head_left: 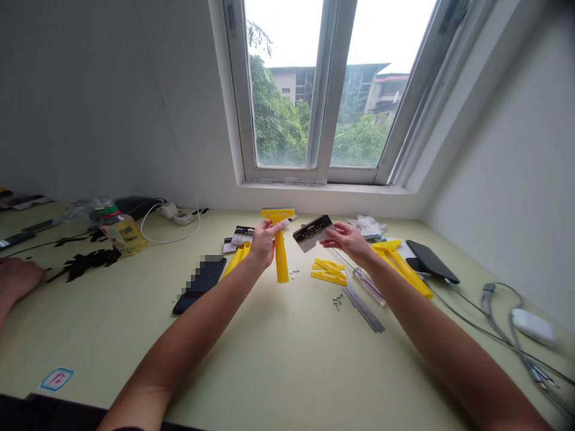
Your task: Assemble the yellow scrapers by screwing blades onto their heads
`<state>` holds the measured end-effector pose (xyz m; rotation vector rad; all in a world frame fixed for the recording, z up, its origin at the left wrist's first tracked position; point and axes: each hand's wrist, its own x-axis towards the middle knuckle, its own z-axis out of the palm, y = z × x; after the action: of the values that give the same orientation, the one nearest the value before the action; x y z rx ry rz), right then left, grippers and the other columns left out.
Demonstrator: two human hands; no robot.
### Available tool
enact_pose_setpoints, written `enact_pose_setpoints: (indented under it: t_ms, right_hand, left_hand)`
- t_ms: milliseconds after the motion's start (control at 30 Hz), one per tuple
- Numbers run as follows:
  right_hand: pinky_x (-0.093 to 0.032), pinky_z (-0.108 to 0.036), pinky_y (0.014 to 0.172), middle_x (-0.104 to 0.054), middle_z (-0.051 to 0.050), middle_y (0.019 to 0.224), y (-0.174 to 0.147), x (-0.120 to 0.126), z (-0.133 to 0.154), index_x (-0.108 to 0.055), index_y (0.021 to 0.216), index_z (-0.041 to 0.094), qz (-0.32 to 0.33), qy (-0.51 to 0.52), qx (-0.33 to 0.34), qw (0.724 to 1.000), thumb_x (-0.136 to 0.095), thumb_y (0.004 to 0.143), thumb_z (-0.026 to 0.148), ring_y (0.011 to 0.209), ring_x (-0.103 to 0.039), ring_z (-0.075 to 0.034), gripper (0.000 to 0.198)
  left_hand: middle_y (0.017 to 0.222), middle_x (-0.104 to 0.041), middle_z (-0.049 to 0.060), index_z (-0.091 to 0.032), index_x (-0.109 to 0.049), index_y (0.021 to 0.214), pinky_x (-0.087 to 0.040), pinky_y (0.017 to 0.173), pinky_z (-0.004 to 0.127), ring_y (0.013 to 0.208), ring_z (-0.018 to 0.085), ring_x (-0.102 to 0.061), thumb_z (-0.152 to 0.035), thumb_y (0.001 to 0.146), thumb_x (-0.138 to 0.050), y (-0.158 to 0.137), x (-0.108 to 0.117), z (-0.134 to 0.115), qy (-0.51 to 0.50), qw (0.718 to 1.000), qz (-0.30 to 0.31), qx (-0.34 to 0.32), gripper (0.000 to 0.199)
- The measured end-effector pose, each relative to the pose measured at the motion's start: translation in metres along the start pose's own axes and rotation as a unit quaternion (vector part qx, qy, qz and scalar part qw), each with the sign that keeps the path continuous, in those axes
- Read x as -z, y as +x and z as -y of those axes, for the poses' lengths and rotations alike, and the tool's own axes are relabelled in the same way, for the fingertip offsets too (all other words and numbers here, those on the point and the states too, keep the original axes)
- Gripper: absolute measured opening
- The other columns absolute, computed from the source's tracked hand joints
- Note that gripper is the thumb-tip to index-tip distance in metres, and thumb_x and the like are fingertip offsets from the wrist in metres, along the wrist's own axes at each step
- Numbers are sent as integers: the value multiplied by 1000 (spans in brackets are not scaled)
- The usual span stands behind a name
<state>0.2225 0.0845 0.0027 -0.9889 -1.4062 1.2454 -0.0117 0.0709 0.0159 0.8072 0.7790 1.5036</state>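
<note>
My left hand [265, 241] is closed around a yellow scraper [281, 254], held upright with its wide head and thin blade edge at the top. To its right, my right hand [348, 240] pinches a black and white cardboard sleeve [313, 232], tilted and apart from the scraper. Below the hands lie several small nuts [293, 272], several yellow plastic clamp pieces [329, 271], a few small screws [337, 301] and flat metal blades [363, 309]. A screwdriver [369, 286] with a clear handle rests beside my right forearm.
More yellow scraper bodies [406, 269] lie at the right, others [237, 258] at the left near a dark phone [200, 286]. Cables [494, 323] and a black device [432, 261] are far right. A bottle [119, 230] stands left; another person's hand [18, 281] rests at the left edge.
</note>
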Motion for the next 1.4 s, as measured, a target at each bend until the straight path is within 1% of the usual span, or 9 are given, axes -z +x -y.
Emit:
enact_pose_setpoints:
  t_ms: [67,167,367,500,767,1033,1167,1267,1400]
  right_hand:
    - [-60,-31,77,-71,-7,94,-4,-4,-4,-61,94,17,24,34,-18,999,-75,73,39,79,-72,-20,33]
    - [-59,-31,80,-72,-8,95,-9,-11,-8,-62,99,17,77,59,-59,994,-75,75,36,82,-72,-20,33]
    - [-59,-31,79,-73,-8,95,-21,-26,-10,-62,98,17,171,64,-91,979,-74,75,33,83,-72,-20,30]
    - [-59,-30,78,-73,-7,90,-24,-38,-13,-60,92,16,136,89,-80,983,-74,74,34,82,-72,-20,29]
    - [-59,-35,77,-70,-2,80,-30,-61,-24,-53,82,19,42,124,-58,990,-76,72,36,73,-72,-19,31]
    - [-59,-38,76,-68,-2,90,-37,-68,-24,-53,96,20,79,121,-44,988,-79,69,31,82,-69,-18,39]
    - [-59,-39,76,-67,-1,88,-40,-73,-18,-53,92,19,43,140,-40,988,-80,68,33,81,-68,-18,39]
    - [-58,-40,74,-67,-2,90,-40,-73,-15,-53,91,20,2,160,-31,987,-80,67,36,82,-68,-19,39]
    - [-54,-32,65,-67,0,84,-39,-73,-20,-53,92,21,-28,137,-20,990,-79,66,40,75,-66,-17,41]
  left_hand:
    - [74,-58,-2,-16,-58,87,-45,57,21,58,7,-52,-18,66,-75,13,-6,-9,-19,1000,0,-21,28]
    - [70,-58,-2,-18,-56,84,-48,59,23,62,10,-57,-20,73,-70,26,-11,-19,-59,996,-45,-49,18]
    - [74,-62,2,-16,-54,81,-49,67,27,60,11,-60,-14,85,-53,34,-2,-40,-110,987,-90,-79,5]
    - [73,-61,1,-17,-53,83,-50,70,27,60,9,-58,-11,88,-48,32,-3,-37,-118,985,-77,-97,10]
    - [79,-64,1,-19,-48,86,-51,82,36,76,14,-66,-10,87,-52,19,-25,-13,-89,995,-31,-44,10]
    - [98,-69,9,-17,-51,103,-46,92,44,100,22,-67,-8,86,-52,15,-21,-19,-80,996,25,-19,19]
    - [103,-69,12,-15,-53,98,-45,94,43,103,23,-66,-9,86,-54,14,-22,-20,-76,995,66,-9,13]
    - [104,-70,15,-14,-56,92,-45,94,41,103,23,-66,-14,85,-59,15,-18,-24,-40,993,109,23,8]
    - [107,-69,16,-12,-63,90,-44,94,38,106,24,-63,-24,78,-70,18,-11,-22,53,985,149,64,18]
